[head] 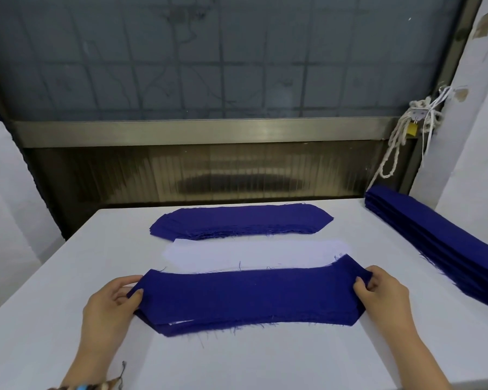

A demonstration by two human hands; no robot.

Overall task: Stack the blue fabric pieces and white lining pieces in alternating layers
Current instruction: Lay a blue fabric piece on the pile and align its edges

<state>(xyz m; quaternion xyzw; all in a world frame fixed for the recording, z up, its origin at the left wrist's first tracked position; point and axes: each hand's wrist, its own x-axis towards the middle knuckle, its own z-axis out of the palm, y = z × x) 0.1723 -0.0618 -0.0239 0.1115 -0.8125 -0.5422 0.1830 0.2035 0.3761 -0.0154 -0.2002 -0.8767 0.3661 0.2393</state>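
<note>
White counter [68, 277] under a dark, shuttered window [209, 66]; a rope [397, 142] hangs at the wall well beyond the right grip.

Grips: the left hand [110, 302] pinches the left end of the top blue piece [245, 296], thumb above and fingers beneath. The right hand [383, 294] pinches the right end likewise.

The piece spans flat between the two grips, over the alternating stack [175, 329]. A white sliver shows under its near-left edge.

Just beyond the grips lies the white lining pile [251, 257]; farther beyond it, the blue pile [243, 220]. Well out from the right grip lie long blue strips [434, 240].

Step, as judged: squaring the blue layer on the stack. To do it well:
- hold even tension from both ends;
- match the angled corners to the layer below;
- lower without drag so the lining does not shift;
- smooth outward from the middle.

Containers: none seen. All piles lie bare on the counter.
</note>
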